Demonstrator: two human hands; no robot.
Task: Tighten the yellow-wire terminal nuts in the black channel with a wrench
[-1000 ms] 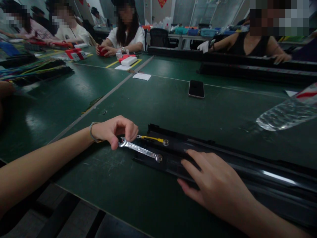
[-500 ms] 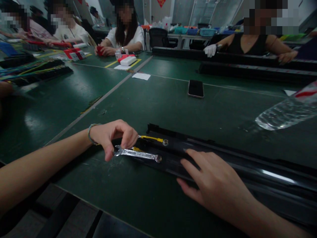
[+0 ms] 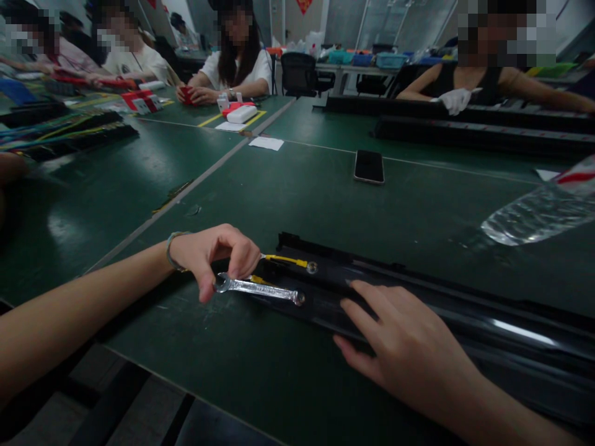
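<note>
In the head view, my left hand (image 3: 220, 255) pinches the open end of a silver combination wrench (image 3: 260, 289) between thumb and fingers. The wrench's ring end sits around a fastener on a long black profile (image 3: 325, 260). Two short yellow wires (image 3: 286, 260) run toward my left hand; the upper one ends at a second round metal fastener (image 3: 312, 267), and the wrench partly covers the lower one. My right hand (image 3: 404, 334) lies on the profile with its fingers spread, to the right of the fasteners, and holds nothing.
A phone (image 3: 369, 167) lies beyond the profile, and a clear water bottle (image 3: 534, 214) lies at the right. Across the green table (image 3: 297, 186), a gloved hand (image 3: 454, 101) of a co-worker touches another black bar (image 3: 465, 131). Wire bundles (image 3: 69, 133) lie at the left.
My hands and the wrench stay almost in place. Across the table, the co-worker's gloved hand has moved to the right, and the far black bar has shifted right too.
</note>
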